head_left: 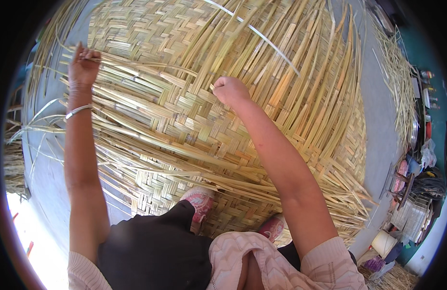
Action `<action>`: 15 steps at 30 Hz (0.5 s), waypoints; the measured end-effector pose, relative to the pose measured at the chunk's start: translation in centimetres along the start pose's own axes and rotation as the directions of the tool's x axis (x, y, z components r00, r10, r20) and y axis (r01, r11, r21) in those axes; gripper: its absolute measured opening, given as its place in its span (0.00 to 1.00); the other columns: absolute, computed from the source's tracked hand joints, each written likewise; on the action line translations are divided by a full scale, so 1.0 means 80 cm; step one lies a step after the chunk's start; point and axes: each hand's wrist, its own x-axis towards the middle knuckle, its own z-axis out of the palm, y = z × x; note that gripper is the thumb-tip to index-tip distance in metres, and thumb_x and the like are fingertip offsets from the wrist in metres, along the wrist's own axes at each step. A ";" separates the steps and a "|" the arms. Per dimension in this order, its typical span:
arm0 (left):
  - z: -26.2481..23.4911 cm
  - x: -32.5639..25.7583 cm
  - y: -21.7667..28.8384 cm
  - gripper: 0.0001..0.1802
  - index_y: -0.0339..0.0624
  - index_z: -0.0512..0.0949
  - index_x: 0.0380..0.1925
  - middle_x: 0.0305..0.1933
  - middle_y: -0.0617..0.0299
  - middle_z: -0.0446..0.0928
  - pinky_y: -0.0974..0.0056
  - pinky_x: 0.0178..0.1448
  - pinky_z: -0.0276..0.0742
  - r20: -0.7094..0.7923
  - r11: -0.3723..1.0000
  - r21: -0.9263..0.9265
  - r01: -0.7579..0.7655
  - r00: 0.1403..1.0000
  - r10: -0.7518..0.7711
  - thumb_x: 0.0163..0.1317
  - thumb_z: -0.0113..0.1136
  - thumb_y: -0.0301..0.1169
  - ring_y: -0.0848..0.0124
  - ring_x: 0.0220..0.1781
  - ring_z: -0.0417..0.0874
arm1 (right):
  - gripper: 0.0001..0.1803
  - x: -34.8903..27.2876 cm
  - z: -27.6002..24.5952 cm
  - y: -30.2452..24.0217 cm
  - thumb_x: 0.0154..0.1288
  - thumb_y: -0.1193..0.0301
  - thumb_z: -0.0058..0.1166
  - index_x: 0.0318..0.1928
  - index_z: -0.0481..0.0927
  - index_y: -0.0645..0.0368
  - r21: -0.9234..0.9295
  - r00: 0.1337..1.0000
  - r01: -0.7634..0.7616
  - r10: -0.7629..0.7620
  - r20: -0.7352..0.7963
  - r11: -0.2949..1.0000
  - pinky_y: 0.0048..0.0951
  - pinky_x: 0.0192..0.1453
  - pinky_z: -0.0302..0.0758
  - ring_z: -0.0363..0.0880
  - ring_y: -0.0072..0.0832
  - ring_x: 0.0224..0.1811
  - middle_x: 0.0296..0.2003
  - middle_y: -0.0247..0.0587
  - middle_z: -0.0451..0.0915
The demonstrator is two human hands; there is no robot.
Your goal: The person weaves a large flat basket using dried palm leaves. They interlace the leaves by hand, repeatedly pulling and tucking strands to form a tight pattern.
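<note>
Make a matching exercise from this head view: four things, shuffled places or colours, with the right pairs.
Things:
1. left hand
2. wristband
3. right hand
4. shoes

Places or colours:
A. pink, patterned
B. curled, near the middle of the woven mat
C. curled, near the mat's left edge
D. pale, circling a wrist

Pairs: 1-C, 2-D, 3-B, 4-A

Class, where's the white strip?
In the head view, the white strip slants from the top edge across the mat, ending right of the right hand.
</note>
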 end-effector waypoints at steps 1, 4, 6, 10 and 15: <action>-0.011 0.005 0.030 0.16 0.46 0.68 0.18 0.16 0.68 0.64 0.64 0.36 0.71 -0.093 0.998 0.040 -0.042 0.995 0.046 0.65 0.57 0.30 0.73 0.20 0.68 | 0.15 -0.002 -0.001 -0.001 0.55 0.75 0.49 0.43 0.83 0.52 0.005 1.000 -0.003 0.003 -0.004 1.000 0.36 0.53 0.74 0.79 0.38 0.50 0.46 0.41 0.82; -0.043 0.020 0.121 0.18 0.45 0.66 0.17 0.14 0.67 0.64 0.63 0.32 0.74 -0.301 0.960 0.211 -0.185 0.922 0.244 0.66 0.54 0.32 0.72 0.16 0.66 | 0.15 -0.005 -0.003 -0.005 0.55 0.75 0.49 0.43 0.83 0.51 0.025 1.000 -0.017 0.017 -0.015 1.000 0.36 0.54 0.74 0.79 0.37 0.50 0.46 0.40 0.82; -0.053 0.027 0.169 0.18 0.45 0.65 0.17 0.15 0.65 0.64 0.60 0.34 0.75 -0.368 0.889 0.362 -0.282 0.833 0.414 0.68 0.49 0.32 0.70 0.18 0.69 | 0.15 -0.006 -0.002 -0.005 0.55 0.75 0.49 0.42 0.83 0.50 0.039 0.999 -0.035 0.036 -0.018 0.999 0.35 0.53 0.74 0.79 0.37 0.50 0.46 0.40 0.82; -0.037 0.040 0.160 0.12 0.39 0.72 0.25 0.25 0.55 0.75 0.56 0.45 0.76 -0.255 0.922 0.311 -0.231 0.914 0.315 0.65 0.49 0.32 0.62 0.31 0.77 | 0.14 -0.002 0.005 0.001 0.56 0.74 0.50 0.41 0.84 0.49 0.101 0.998 -0.041 0.046 -0.041 0.994 0.36 0.52 0.75 0.79 0.37 0.49 0.45 0.39 0.82; 0.027 0.026 -0.044 0.11 0.46 0.78 0.43 0.46 0.61 0.80 0.58 0.60 0.71 -0.025 0.900 0.428 0.083 0.996 -0.080 0.63 0.57 0.34 0.66 0.51 0.79 | 0.09 0.011 0.012 0.009 0.58 0.67 0.59 0.39 0.84 0.53 0.153 0.988 -0.032 0.055 -0.146 0.988 0.32 0.47 0.75 0.81 0.29 0.42 0.38 0.37 0.84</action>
